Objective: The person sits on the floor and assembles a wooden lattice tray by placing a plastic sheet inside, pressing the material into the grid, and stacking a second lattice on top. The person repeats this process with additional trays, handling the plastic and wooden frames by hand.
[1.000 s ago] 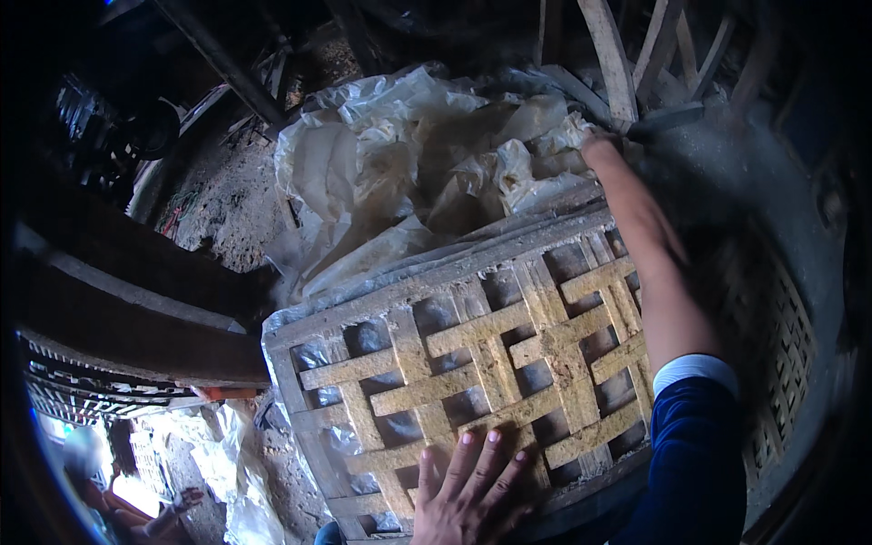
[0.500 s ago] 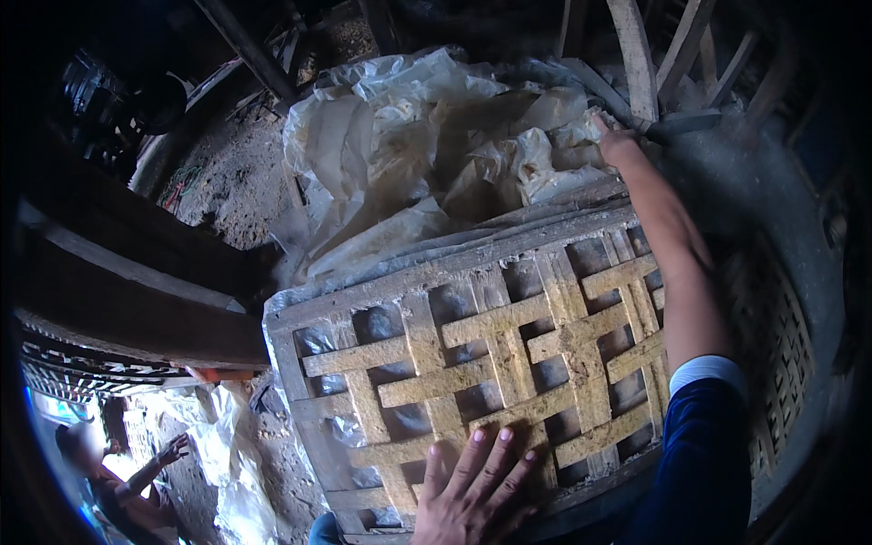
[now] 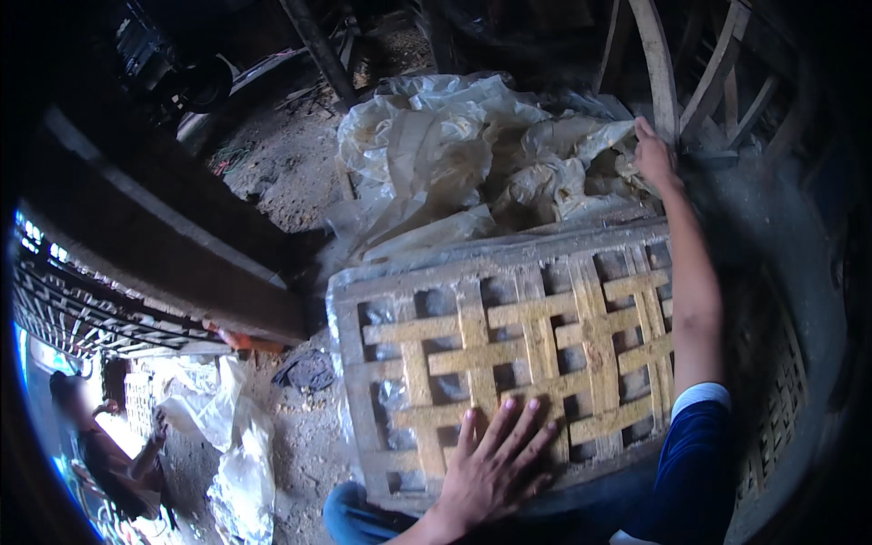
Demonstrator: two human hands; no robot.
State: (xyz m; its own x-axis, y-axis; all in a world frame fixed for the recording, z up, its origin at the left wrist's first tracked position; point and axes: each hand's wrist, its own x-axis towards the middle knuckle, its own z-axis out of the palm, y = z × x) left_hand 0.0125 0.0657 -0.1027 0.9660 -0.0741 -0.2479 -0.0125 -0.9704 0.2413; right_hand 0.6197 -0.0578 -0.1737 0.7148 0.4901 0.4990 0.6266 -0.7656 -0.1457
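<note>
My left hand (image 3: 495, 457) lies flat, fingers spread, on the near part of a woven lattice panel (image 3: 595, 350) of yellowed flat slats in a grey wooden frame. My right arm reaches past the panel's right side. At its end my right hand (image 3: 655, 161) is closed on the edge of a crumpled, translucent plastic sheet (image 3: 436, 150) and holds that edge raised. The sheet lies heaped beyond the panel's far edge, and some plastic also shows through the lattice gaps.
Upright wooden poles (image 3: 661, 68) stand at the far right. A second lattice panel (image 3: 772, 418) leans at the right. Thick dark beams (image 3: 173, 245) run along the left. At the lower left another person (image 3: 113, 454) stands beside hanging plastic (image 3: 241, 481).
My right hand has lifted the sheet's edge, which is now stretched up to its fingers. My left hand stays on the panel. The whole view has shifted, moving the scene rightward.
</note>
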